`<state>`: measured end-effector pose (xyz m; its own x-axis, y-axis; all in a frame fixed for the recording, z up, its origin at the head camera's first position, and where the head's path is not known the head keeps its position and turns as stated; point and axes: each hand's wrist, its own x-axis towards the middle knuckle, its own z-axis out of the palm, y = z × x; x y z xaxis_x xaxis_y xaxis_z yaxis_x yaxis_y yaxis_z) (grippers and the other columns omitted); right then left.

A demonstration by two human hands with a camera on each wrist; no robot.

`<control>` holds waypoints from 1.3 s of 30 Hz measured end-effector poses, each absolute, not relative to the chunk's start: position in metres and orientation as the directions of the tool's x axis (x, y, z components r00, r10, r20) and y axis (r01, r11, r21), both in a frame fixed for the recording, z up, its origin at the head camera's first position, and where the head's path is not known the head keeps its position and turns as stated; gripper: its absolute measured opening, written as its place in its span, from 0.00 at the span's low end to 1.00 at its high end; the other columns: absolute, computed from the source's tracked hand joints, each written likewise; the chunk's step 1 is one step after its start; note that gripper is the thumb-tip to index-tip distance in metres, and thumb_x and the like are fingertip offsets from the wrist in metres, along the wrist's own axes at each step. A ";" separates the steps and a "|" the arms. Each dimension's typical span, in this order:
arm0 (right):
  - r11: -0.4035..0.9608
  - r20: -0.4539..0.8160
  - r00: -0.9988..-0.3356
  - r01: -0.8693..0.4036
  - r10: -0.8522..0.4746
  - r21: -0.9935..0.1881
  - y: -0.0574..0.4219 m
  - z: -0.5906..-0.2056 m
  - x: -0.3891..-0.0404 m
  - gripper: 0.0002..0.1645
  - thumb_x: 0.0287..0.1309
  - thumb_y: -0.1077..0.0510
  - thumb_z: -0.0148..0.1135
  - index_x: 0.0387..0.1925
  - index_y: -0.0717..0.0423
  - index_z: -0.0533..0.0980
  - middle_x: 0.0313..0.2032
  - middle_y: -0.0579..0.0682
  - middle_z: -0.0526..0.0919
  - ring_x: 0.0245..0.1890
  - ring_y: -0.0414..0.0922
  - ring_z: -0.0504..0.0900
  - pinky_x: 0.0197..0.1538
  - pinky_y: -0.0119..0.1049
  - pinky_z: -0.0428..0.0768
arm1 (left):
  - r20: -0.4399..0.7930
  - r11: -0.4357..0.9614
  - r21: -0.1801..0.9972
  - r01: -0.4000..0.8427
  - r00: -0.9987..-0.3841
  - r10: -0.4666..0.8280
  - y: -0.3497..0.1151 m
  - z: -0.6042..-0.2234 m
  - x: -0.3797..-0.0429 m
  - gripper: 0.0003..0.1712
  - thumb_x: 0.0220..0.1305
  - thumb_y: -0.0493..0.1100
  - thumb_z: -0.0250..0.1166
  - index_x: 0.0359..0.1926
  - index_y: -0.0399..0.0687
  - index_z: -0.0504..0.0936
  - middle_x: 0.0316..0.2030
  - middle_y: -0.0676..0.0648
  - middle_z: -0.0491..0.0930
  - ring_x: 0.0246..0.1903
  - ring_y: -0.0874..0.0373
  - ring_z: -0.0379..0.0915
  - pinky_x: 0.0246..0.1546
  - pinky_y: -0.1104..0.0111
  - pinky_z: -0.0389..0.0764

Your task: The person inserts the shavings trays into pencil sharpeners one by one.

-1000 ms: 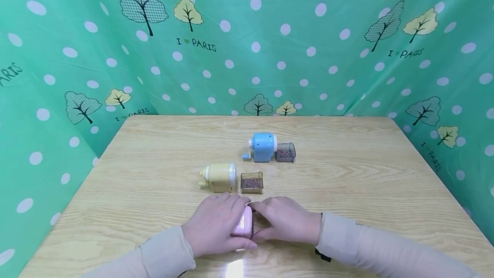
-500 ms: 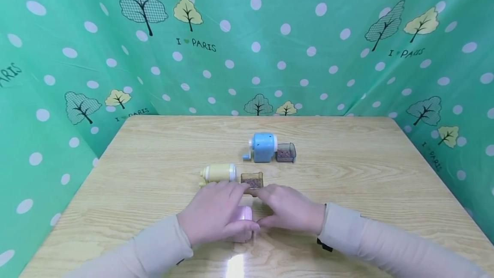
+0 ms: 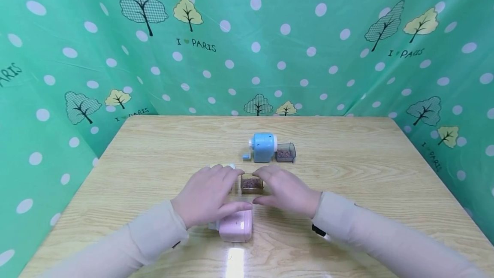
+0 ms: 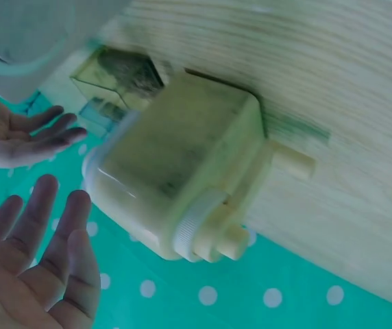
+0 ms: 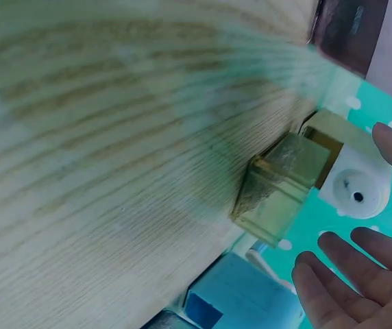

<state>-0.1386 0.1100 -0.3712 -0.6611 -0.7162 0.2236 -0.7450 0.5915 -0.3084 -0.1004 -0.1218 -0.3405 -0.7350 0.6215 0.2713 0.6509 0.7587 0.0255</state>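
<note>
My left hand [image 3: 208, 194] hovers over the yellow crank pencil sharpener [image 4: 189, 151], fingers spread and holding nothing. It hides most of that sharpener in the head view. My right hand [image 3: 287, 192] reaches in from the other side, its fingers loosely bent, with fingertips close by the yellow sharpener's pulled-out shavings drawer [image 5: 278, 188]. Dark shavings lie in this see-through drawer. Below the hands in the head view stands a pink crank pencil sharpener [image 3: 236, 228], its drawer closed in the right wrist view.
Farther back stands a blue crank pencil sharpener [image 3: 263, 147], its crank to the left. The blue sharpener's smoky drawer [image 3: 285, 158], with shavings inside, sits at its right side. All stand on a wood-grain table [image 3: 366, 162], with a green dotted curtain [image 3: 308, 55] behind it.
Both hands have left the pink sharpener and moved away from me to the yellow one and its drawer. The pink sharpener's drawer end has come into full sight.
</note>
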 end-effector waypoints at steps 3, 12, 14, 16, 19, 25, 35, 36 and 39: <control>0.620 0.186 -0.691 -0.714 -0.698 -0.324 0.108 -0.372 -0.143 0.42 0.48 0.44 0.73 0.59 0.68 0.77 0.54 0.61 0.83 0.55 0.55 0.81 0.59 0.46 0.79 | 0.273 0.763 0.036 0.646 -0.741 0.614 -0.124 -0.340 -0.104 0.49 0.61 0.77 0.45 0.59 0.41 0.79 0.41 0.46 0.85 0.37 0.54 0.78 0.37 0.60 0.82; 0.676 0.106 -0.752 -0.638 -0.651 -0.369 0.106 -0.378 -0.152 0.45 0.47 0.44 0.74 0.61 0.68 0.76 0.57 0.63 0.82 0.56 0.57 0.81 0.60 0.48 0.78 | 0.280 0.770 0.022 0.638 -0.743 0.608 -0.129 -0.340 -0.112 0.50 0.61 0.77 0.45 0.60 0.40 0.79 0.44 0.45 0.84 0.40 0.51 0.78 0.41 0.59 0.82; 0.691 0.086 -0.767 -0.615 -0.636 -0.379 0.105 -0.379 -0.154 0.45 0.46 0.44 0.74 0.61 0.67 0.76 0.57 0.62 0.82 0.56 0.56 0.80 0.60 0.48 0.78 | 0.280 0.772 0.016 0.635 -0.744 0.606 -0.130 -0.340 -0.114 0.50 0.61 0.77 0.44 0.60 0.39 0.79 0.45 0.44 0.84 0.42 0.51 0.78 0.43 0.58 0.82; 0.706 0.063 -0.782 -0.592 -0.621 -0.390 0.105 -0.380 -0.155 0.45 0.45 0.44 0.75 0.61 0.66 0.76 0.58 0.62 0.81 0.57 0.56 0.80 0.61 0.49 0.77 | 0.287 0.775 0.006 0.632 -0.743 0.604 -0.131 -0.341 -0.116 0.51 0.61 0.77 0.44 0.60 0.39 0.79 0.46 0.43 0.84 0.44 0.50 0.78 0.45 0.57 0.82; 0.725 0.029 -0.800 -0.558 -0.599 -0.404 0.104 -0.382 -0.157 0.45 0.44 0.45 0.76 0.61 0.65 0.76 0.58 0.61 0.81 0.58 0.56 0.79 0.62 0.49 0.77 | 0.301 0.777 -0.017 0.629 -0.738 0.604 -0.133 -0.343 -0.120 0.51 0.60 0.78 0.46 0.60 0.38 0.80 0.49 0.43 0.83 0.47 0.49 0.76 0.48 0.57 0.81; 0.733 0.006 -0.807 -0.539 -0.590 -0.415 0.105 -0.386 -0.161 0.42 0.43 0.48 0.77 0.59 0.65 0.78 0.57 0.61 0.82 0.57 0.55 0.79 0.61 0.49 0.76 | 0.306 0.790 -0.033 0.612 -0.746 0.591 -0.136 -0.356 -0.127 0.51 0.55 0.77 0.55 0.60 0.38 0.79 0.51 0.42 0.81 0.50 0.47 0.74 0.50 0.55 0.79; 0.740 -0.001 -0.823 -0.511 -0.569 -0.438 0.104 -0.390 -0.163 0.38 0.43 0.48 0.77 0.56 0.63 0.80 0.55 0.58 0.83 0.55 0.54 0.81 0.60 0.49 0.78 | 0.267 0.801 0.008 0.599 -0.773 0.575 -0.137 -0.371 -0.142 0.55 0.46 0.76 0.64 0.61 0.35 0.77 0.52 0.39 0.81 0.50 0.44 0.76 0.50 0.53 0.80; 0.740 0.002 -0.823 -0.512 -0.568 -0.436 0.104 -0.390 -0.163 0.38 0.43 0.48 0.77 0.56 0.62 0.80 0.55 0.58 0.83 0.54 0.54 0.81 0.59 0.49 0.78 | 0.261 0.799 0.019 0.602 -0.774 0.577 -0.137 -0.373 -0.143 0.56 0.45 0.76 0.64 0.61 0.34 0.77 0.52 0.38 0.80 0.50 0.44 0.76 0.51 0.53 0.80; 0.740 0.012 -0.822 -0.518 -0.569 -0.429 0.104 -0.391 -0.164 0.38 0.42 0.47 0.77 0.55 0.62 0.80 0.52 0.57 0.84 0.52 0.53 0.82 0.57 0.48 0.79 | 0.240 0.795 0.055 0.605 -0.781 0.577 -0.136 -0.375 -0.146 0.58 0.43 0.75 0.66 0.62 0.32 0.75 0.53 0.36 0.80 0.51 0.43 0.77 0.54 0.52 0.79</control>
<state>-0.1640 0.1042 -0.3911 -0.8222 -0.5690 0.0121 -0.5183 0.7399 -0.4289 -0.1455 -0.1364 -0.3755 -0.7806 0.5771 0.2402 0.6045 0.7946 0.0555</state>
